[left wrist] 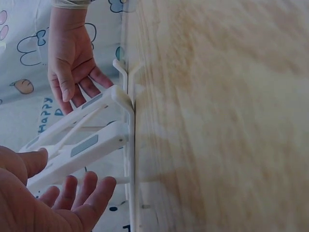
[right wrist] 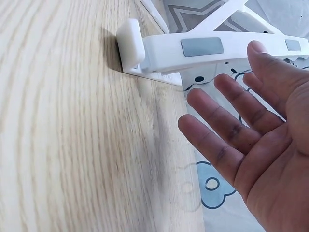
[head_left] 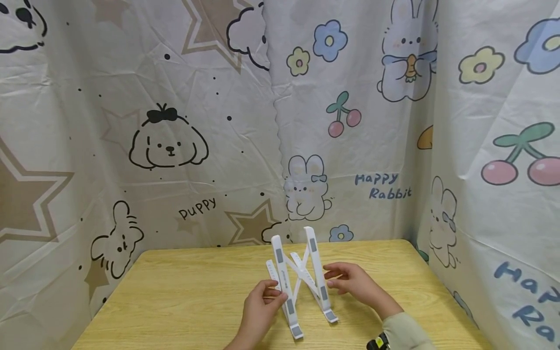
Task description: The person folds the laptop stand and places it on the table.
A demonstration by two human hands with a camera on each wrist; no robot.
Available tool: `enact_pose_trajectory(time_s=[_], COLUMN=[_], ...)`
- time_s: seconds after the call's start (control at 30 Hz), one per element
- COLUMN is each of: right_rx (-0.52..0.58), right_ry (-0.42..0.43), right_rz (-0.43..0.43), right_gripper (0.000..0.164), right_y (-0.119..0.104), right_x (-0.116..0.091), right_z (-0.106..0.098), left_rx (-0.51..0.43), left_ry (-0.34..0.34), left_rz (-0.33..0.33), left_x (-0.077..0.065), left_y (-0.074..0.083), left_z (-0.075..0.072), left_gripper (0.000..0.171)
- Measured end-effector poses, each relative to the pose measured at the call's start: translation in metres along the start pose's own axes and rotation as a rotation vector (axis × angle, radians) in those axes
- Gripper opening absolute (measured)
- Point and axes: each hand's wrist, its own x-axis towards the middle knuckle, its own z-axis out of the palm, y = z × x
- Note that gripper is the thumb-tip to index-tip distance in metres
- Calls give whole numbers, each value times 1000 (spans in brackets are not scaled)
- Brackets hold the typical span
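Because its crossed bars (head_left: 302,275) prob. keep it upright, the white stand (head_left: 318,270) sits on the table (head_left: 188,291) betw. L hand (head_left: 261,305), relaxed w/ thumb by one rail (head_left: 285,282), & R hand (head_left: 353,282), fingers loosely spread; neither grips it.

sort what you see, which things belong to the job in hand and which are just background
Part of the job:
white X-braced stand with grey pads
left hand, at the stand's left side
right hand, beside its right side

Just background:
pale yellow wood-grain table under the stand
cream cartoon-printed cloth hangings
small black-and-yellow item by the pale sleeve
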Motion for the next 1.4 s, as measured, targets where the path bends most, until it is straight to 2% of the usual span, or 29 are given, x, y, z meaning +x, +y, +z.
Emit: enact_pose_trajectory(time_s=[0.17,0.53,0.87,1.2,1.4], right_rx=[18,96,180,244,271], right_ry=[-1,63,44,10,20], right_rz=[11,60,65,57,68], right_gripper=[47,33,26,28,28], right_y=[0,-1,-2,-2,-6], right_x=[4,10,6,-2,-7], right_z=[4,17,23,26,30], left_rx=[-11,-14,-128,-175,-186], left_ry=[-1,22,27,-6,-53], left_rz=[0,-10,-57,-62,-73], left_x=[3,10,12,19,25], left_y=[-3,-6,-4,-7,-8], left_z=[4,10,14,12,8], left_gripper=[33,31,30,28,27])
